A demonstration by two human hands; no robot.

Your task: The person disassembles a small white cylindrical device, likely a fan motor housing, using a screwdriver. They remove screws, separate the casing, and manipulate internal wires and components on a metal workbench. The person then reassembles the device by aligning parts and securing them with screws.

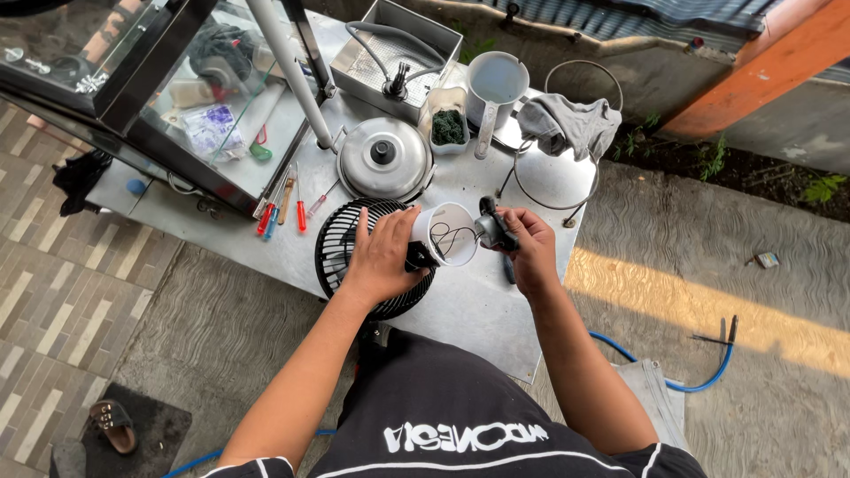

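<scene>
Black shirt cloth (460, 416) with white lettering fills the bottom of the frame, and both forearms rise from it to mid-frame. At the centre the left hand (382, 257) is wrapped around a white cup-shaped housing (447, 235), tilted so its open mouth faces the camera and the thin wires inside show. Just right of it the right hand (531, 248) is closed on a small black motor part (494, 228), held at the housing's rim, seemingly so the wires can reach. Under the left hand lies a black fan grille (354, 257), flat on the metal table (478, 310). Left of the grille, red and blue screwdrivers (282, 211) lie within reach. Further up sit a steel pot lid (385, 158), a jar of dark green flakes (448, 127), a white jug (496, 84) and a grey rag (567, 124) draped on a wire stand. At upper left, a glass cabinet (133, 80) holds a clear bag with purple print (211, 128)
</scene>
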